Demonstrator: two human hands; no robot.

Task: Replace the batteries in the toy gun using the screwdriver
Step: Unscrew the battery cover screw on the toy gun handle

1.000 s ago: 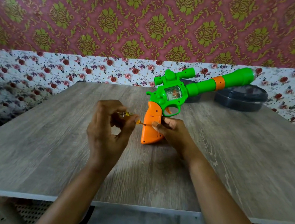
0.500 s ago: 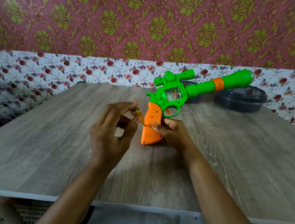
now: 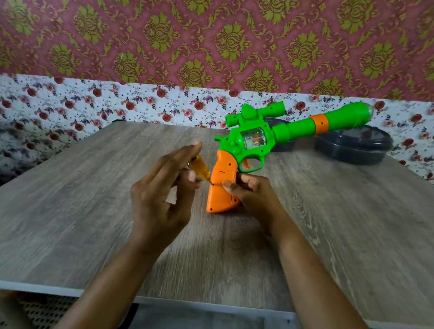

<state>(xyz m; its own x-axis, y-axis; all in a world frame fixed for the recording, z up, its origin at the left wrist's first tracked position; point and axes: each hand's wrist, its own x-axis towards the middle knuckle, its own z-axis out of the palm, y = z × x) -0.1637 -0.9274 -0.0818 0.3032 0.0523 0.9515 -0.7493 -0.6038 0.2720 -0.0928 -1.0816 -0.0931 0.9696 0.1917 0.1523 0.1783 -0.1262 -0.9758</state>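
Moved: left hand (image 3: 162,201) has lowered the screwdriver (image 3: 200,169) tip onto the side of the orange grip (image 3: 220,192).
Left hand: fingers pinch the amber handle, tool slanted.
Right hand: right hand (image 3: 253,196) curls round the grip, thumb across its face.
Toy gun: toy gun (image 3: 257,139) stands butt-down mid-counter (image 3: 66,227), barrel rising toward the far right corner.
Progress: cover looks closed, so probably only unscrewing is under way; battery swap and refastening remain.
Beyond: dark lidded container (image 3: 354,148) at the far right edge.

The left hand (image 3: 162,198) hides part of the screwdriver (image 3: 200,168), its tip too small to make out.
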